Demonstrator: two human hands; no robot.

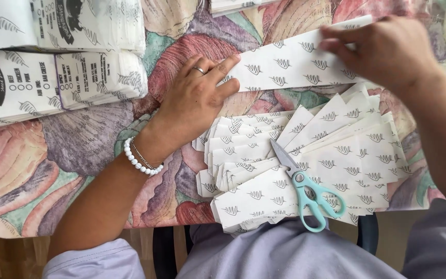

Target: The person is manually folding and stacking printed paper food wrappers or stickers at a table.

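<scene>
Landmark: the long paper strip (pixel 295 64), white with small leaf marks, lying slantwise on the flowered cloth of the bench (pixel 78 150).
Left hand (pixel 194 101): flat on the strip's near-left end, fingers (pixel 223 67) stretched out and close together, pressing down and not gripping; a ring on one finger, a white bead bracelet at the wrist.
Right hand (pixel 388 49): on the strip's far-right end, fingers curled down over the paper's edge; whether they pinch the paper or only press on it I cannot tell, since the back of the hand hides them.
Strip's state: held at both ends, flat on the cloth, with one long straight edge toward the person.
Pile of cut pieces (pixel 305 165): just below the strip, a fanned heap of the same patterned paper, reaching to the bench's near edge.
Scissors (pixel 305 188): blades shut, teal handles, lying loose on top of that pile, apart from both hands.
Printed paper bags (pixel 52 72): stacked to the left of the strip, well clear of the left hand.
Doing it well, as I judge: keep both ends pinned so the strip lies taut and unwrinkled, line up the long edges before pressing, and run the flat fingers along the paper, not lifting it.
</scene>
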